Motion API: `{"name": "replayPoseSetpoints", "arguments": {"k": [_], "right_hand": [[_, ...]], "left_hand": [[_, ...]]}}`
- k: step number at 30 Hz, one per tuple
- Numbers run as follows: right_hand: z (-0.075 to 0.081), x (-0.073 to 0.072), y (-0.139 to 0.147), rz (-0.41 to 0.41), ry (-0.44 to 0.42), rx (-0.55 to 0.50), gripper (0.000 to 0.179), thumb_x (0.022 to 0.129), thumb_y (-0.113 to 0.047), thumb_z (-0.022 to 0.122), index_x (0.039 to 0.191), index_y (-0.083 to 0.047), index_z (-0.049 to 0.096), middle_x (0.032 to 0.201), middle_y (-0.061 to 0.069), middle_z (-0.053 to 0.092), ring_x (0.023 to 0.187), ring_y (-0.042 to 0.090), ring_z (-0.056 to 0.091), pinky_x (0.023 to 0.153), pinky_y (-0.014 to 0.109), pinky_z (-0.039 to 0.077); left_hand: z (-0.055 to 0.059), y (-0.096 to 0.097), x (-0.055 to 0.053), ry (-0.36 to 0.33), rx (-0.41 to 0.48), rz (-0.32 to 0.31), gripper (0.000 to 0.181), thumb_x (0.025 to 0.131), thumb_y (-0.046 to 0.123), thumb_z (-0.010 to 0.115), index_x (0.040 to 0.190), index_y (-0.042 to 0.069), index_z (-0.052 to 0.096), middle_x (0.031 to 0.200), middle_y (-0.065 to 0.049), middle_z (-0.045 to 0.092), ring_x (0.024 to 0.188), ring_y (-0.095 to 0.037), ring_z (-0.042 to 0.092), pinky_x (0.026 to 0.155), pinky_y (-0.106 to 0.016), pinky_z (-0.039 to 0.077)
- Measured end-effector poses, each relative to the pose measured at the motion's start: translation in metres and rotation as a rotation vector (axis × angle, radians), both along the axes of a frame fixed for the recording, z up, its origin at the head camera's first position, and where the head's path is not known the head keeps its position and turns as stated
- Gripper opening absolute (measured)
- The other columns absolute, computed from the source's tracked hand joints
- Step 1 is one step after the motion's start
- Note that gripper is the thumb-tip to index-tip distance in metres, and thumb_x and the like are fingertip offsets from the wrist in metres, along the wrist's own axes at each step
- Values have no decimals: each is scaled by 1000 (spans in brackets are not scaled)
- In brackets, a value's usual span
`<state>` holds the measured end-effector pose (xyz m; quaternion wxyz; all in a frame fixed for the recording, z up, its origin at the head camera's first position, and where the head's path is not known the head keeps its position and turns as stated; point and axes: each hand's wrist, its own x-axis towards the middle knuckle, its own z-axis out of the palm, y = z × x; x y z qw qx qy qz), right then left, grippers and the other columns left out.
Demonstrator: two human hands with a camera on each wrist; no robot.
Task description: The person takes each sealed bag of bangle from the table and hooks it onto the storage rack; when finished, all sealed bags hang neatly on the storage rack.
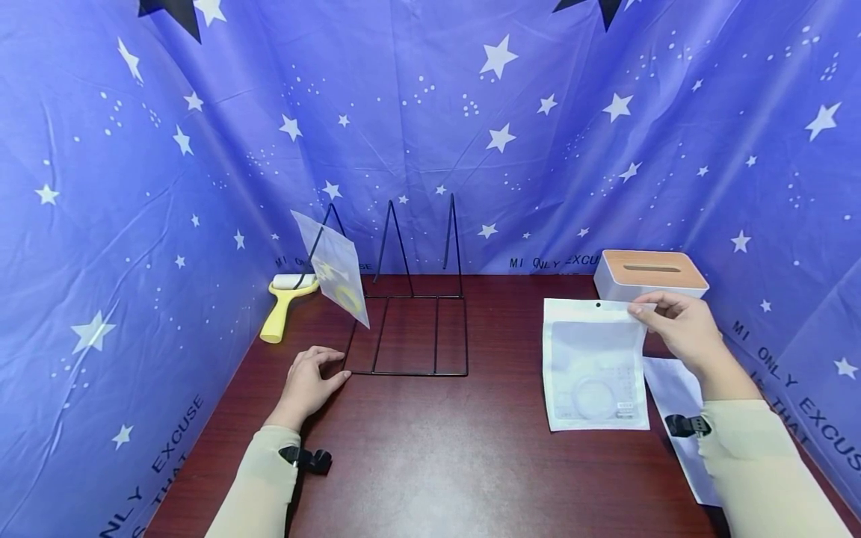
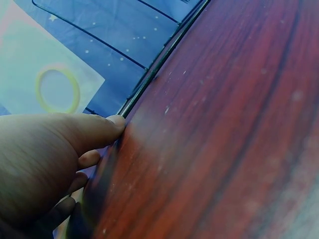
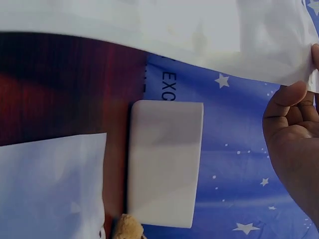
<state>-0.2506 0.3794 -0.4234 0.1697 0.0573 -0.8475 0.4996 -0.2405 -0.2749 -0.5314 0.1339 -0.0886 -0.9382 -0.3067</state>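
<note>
With its thumb and fingertips, my left hand (image 1: 309,382) holds the front left corner of a black wire rack (image 1: 409,373). In the left wrist view the thumb (image 2: 102,132) presses at the end of the wire. A thin translucent packet (image 1: 338,265) with a yellow ring inside leans in the rack's leftmost upright. Over on the right, my right hand (image 1: 682,329) pinches the top right corner of a white flat pouch (image 1: 595,359). The pouch hangs upright, its clear window showing a pale round coil. The right wrist view shows its underside (image 3: 149,25) close up.
A yellow-handled lint roller (image 1: 279,314) lies left of the rack. At the back right stands a white tissue box (image 1: 649,270) with a wooden lid. Another white pouch (image 1: 679,418) lies under the right forearm. Starry blue cloth (image 1: 417,134) surrounds the table (image 1: 430,463).
</note>
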Motion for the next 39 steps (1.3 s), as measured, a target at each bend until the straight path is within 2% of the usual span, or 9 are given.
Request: {"name": "replayPoseSetpoints", "arguments": {"k": [10,18,21,27,31,39], "right_hand": [[19,8,-15,39,99,-60,14,94,-1,77,104,8,74,80,-7,70,65,7,58,59,19,50],[31,14,-23,71,148,-36,12,94,1,75,104,8,73,86,-11,72,66,5,60,60,19,50],[33,14,-26,73,166,-37,12,94,2,75,105,9,73,89,-11,73,66,4,61,59,18,51],[42,17,-34,53,208,-72,11,93,5,76,102,9,73,78,-9,70,61,4,59,55,19,47],[47,20,-38,35,215,-93,12,92,4,76,103,8,72,77,-10,70,60,4,58,51,20,45],[56,28,-47,58,237,-73,12,92,6,75,103,10,72,88,-10,72,64,4,59,58,17,48]], "left_hand": [[-2,-2,-1,25,-8,-1,36,86,23,88,117,7,78,121,-8,68,119,-38,53,102,-55,39],[-3,-2,-1,31,-8,-1,37,86,23,88,117,7,78,120,-8,69,118,-38,54,101,-55,40],[-3,-2,-1,40,-10,-1,37,85,23,89,117,7,78,120,-8,69,117,-37,55,100,-55,40],[-2,-2,-1,29,-6,1,37,85,23,89,117,8,78,121,-6,69,119,-37,54,101,-55,40],[-1,-1,0,19,-4,0,37,85,23,89,117,8,78,121,-6,69,119,-37,54,102,-56,40],[0,0,0,9,-7,4,37,86,26,88,118,9,78,121,-6,69,119,-37,54,101,-56,40]]}}
